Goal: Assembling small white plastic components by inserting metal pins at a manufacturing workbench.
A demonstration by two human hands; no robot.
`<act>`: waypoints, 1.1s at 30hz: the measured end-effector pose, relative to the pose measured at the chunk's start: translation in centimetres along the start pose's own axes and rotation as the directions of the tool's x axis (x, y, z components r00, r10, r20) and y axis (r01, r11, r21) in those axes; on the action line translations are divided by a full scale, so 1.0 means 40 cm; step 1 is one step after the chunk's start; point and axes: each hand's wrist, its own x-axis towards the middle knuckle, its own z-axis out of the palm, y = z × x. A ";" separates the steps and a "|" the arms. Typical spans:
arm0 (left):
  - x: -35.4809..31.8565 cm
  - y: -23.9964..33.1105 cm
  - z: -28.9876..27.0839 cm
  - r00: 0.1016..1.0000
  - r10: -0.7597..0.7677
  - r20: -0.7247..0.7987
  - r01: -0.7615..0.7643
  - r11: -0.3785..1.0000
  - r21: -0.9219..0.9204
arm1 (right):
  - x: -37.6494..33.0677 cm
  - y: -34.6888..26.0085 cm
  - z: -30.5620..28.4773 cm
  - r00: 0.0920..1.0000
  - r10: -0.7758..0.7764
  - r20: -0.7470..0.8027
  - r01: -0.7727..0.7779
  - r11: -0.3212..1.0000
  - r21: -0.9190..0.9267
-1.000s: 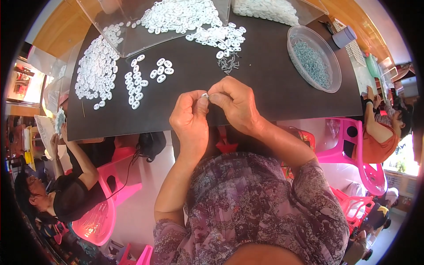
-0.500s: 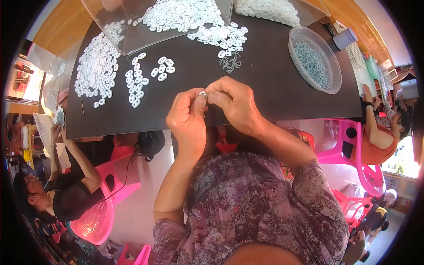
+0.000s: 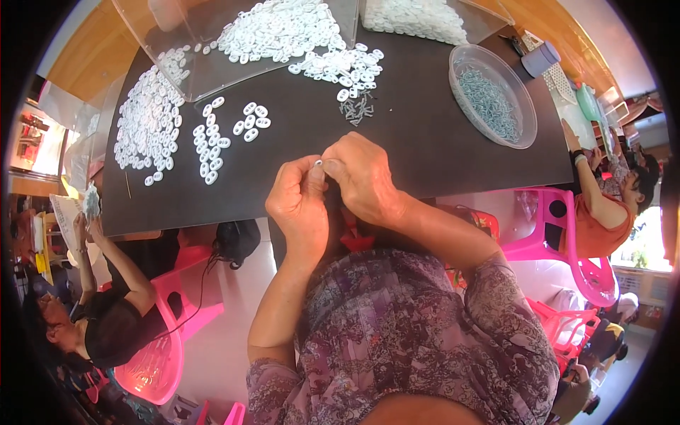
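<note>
Rings of white plastic (image 3: pixel 147 126) lie heaped on the dark table (image 3: pixel 425 142) at far left, with a short row of them (image 3: pixel 211 150) beside. Moving right, I see my left hand (image 3: pixel 299 205) raised above the table's near edge, fingertips pinched on a small white ring (image 3: pixel 318 163). My right hand (image 3: pixel 363 178) meets it, fingers closed on the same ring. Beyond them sits a small pile of grey screws (image 3: pixel 356 108). Further right, a clear bowl (image 3: pixel 525 106) holds more screws.
</note>
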 end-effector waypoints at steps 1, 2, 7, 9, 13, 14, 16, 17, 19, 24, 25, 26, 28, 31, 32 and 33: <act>0.001 0.004 0.000 1.000 0.004 0.003 -0.004 1.000 -0.005 | 0.001 -0.001 -0.002 0.998 -0.055 0.008 0.055 0.998 -0.028; 0.002 0.009 -0.001 1.000 -0.029 0.008 0.029 0.999 -0.031 | 0.004 -0.001 -0.005 0.994 -0.109 0.019 0.110 0.992 -0.055; 0.017 0.029 0.000 0.985 -0.171 0.026 0.172 0.959 -0.223 | 0.022 0.005 -0.037 0.991 -0.134 0.021 0.135 0.987 -0.092; 0.022 0.026 -0.005 0.976 -0.216 0.025 0.215 0.939 -0.269 | 0.040 0.023 -0.056 0.986 -0.169 -0.012 0.164 0.969 -0.184; 0.037 0.022 -0.002 0.968 -0.248 0.045 0.250 0.925 -0.285 | 0.110 0.136 -0.104 0.980 -0.199 0.027 0.191 0.887 -0.421; 0.039 0.020 -0.002 0.967 -0.249 0.053 0.253 0.921 -0.296 | 0.129 0.159 -0.107 0.977 -0.210 0.029 0.201 0.876 -0.439; 0.043 0.017 -0.002 0.967 -0.249 0.056 0.254 0.917 -0.306 | 0.166 0.187 -0.100 0.965 -0.261 0.033 0.247 0.852 -0.461; 0.044 0.017 -0.001 0.967 -0.249 0.056 0.254 0.921 -0.294 | 0.179 0.195 -0.102 0.958 -0.262 0.115 0.284 0.821 -0.495; 0.044 0.015 -0.004 0.967 -0.248 0.050 0.252 0.927 -0.279 | 0.200 0.200 -0.095 0.945 -0.260 0.197 0.326 0.791 -0.517; 0.037 0.011 -0.007 0.965 -0.254 0.064 0.262 0.920 -0.290 | 0.231 0.200 -0.072 0.879 -0.238 0.413 0.441 0.737 -0.512; 0.036 0.010 -0.008 0.965 -0.253 0.063 0.261 0.921 -0.290 | 0.234 0.198 -0.065 0.878 -0.240 0.413 0.442 0.737 -0.511; 0.035 0.008 -0.008 0.967 -0.247 0.061 0.254 0.922 -0.293 | 0.237 0.197 -0.055 0.865 -0.276 0.418 0.466 0.748 -0.472; 0.034 0.007 -0.007 0.969 -0.240 0.058 0.246 0.923 -0.296 | 0.240 0.194 -0.043 0.850 -0.314 0.422 0.493 0.756 -0.431; 0.033 0.008 -0.006 0.968 -0.245 0.052 0.249 0.921 -0.299 | 0.237 0.183 -0.028 0.856 -0.364 0.367 0.491 0.794 -0.359; 0.033 0.007 -0.006 0.968 -0.246 0.054 0.251 0.923 -0.291 | 0.235 0.180 -0.029 0.885 -0.325 0.333 0.444 0.803 -0.397; 0.032 0.007 -0.006 0.967 -0.248 0.057 0.253 0.925 -0.282 | 0.233 0.177 -0.030 0.912 -0.284 0.296 0.394 0.810 -0.434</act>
